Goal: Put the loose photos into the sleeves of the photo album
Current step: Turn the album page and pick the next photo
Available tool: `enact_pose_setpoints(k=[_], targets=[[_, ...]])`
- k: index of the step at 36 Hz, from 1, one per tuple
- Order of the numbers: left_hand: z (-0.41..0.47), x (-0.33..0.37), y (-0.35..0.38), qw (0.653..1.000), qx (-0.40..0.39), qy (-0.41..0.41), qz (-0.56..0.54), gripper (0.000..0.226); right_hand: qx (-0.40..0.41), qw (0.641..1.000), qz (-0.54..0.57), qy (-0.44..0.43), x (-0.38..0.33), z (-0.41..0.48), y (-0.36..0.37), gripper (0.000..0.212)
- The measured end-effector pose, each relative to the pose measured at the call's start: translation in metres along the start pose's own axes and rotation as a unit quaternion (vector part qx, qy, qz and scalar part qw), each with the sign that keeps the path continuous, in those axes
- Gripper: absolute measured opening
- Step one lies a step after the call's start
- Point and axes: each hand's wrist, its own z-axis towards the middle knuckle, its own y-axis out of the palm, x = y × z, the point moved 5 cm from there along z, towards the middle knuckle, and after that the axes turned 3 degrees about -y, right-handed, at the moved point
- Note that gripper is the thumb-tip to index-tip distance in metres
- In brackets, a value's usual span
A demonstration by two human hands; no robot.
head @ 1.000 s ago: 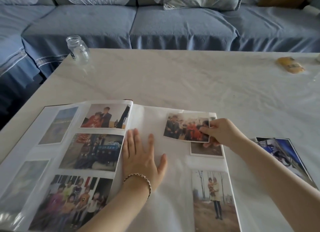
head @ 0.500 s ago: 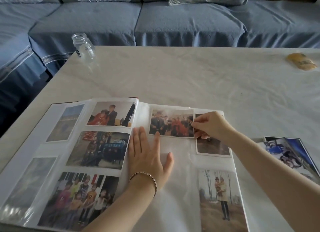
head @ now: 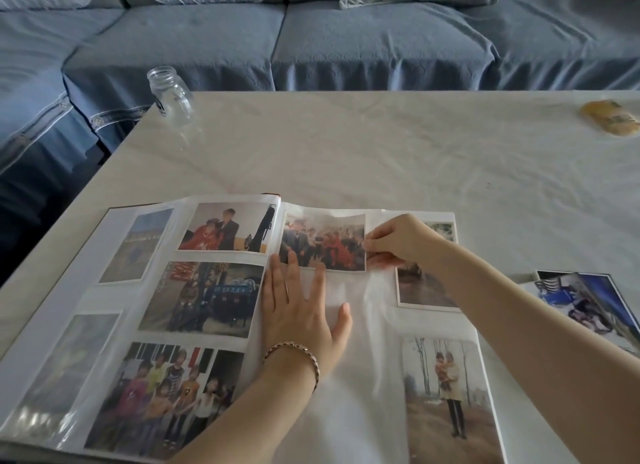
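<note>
The left hand [head: 298, 311] lies flat with fingers wide to hold the album page [head: 367, 377] still. The right hand [head: 398, 242] fingers pinch a photo [head: 323, 242], probably to slide it into its sleeve.

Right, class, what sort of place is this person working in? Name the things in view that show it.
Probably a home living room: a blue cushioned sofa behind the pale table, a family photo album open on it, a glass jar at its corner.

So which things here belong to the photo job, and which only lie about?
Job: photo album; group photo, pinched by right hand; left hand, flat on the album; loose photos at right.
Lying about: glass jar; yellow packet; sofa.
</note>
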Motion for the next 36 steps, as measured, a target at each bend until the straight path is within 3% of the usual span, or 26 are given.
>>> enact_pose_setpoints(k=[5, 11, 14, 17, 24, 29, 33, 36], targets=[[0.000, 0.000, 0.003, 1.000, 0.005, 0.011, 0.000, 0.063, 0.027, 0.999, 0.027, -0.009, 0.005, -0.003, -0.001, 0.017], [0.000, 0.000, 0.001, 1.000, -0.002, 0.010, -0.016, 0.076, 0.161, 0.985, -0.012, -0.055, 0.013, -0.009, -0.002, 0.029], [0.001, 0.000, 0.001, 1.000, 0.013, 0.009, -0.009, 0.075, 0.205, 0.973, -0.032, -0.096, 0.012, -0.015, 0.004, 0.012], [0.002, 0.001, 0.005, 1.000, 0.020, 0.015, 0.003, 0.075, 0.240, 0.964, -0.050, -0.106, 0.013, -0.018, 0.010, 0.008], [0.000, 0.002, 0.000, 1.000, 0.006, 0.023, 0.009, 0.086, 0.262, 0.951, -0.088, -0.136, 0.011, -0.024, 0.015, 0.005], [0.001, 0.007, 0.001, 0.998, -0.014, 0.066, 0.019, 0.078, 0.240, 0.965, -0.002, -0.103, 0.016, -0.033, -0.006, 0.018], [0.000, 0.013, 0.002, 0.987, 0.025, 0.158, -0.009, 0.049, 0.266, 0.940, -0.167, -0.129, 0.025, -0.064, -0.043, 0.022], [0.000, 0.010, 0.005, 0.986, 0.039, 0.163, -0.009, 0.047, 0.278, 0.906, -0.297, -0.119, 0.042, -0.089, -0.073, 0.030]])
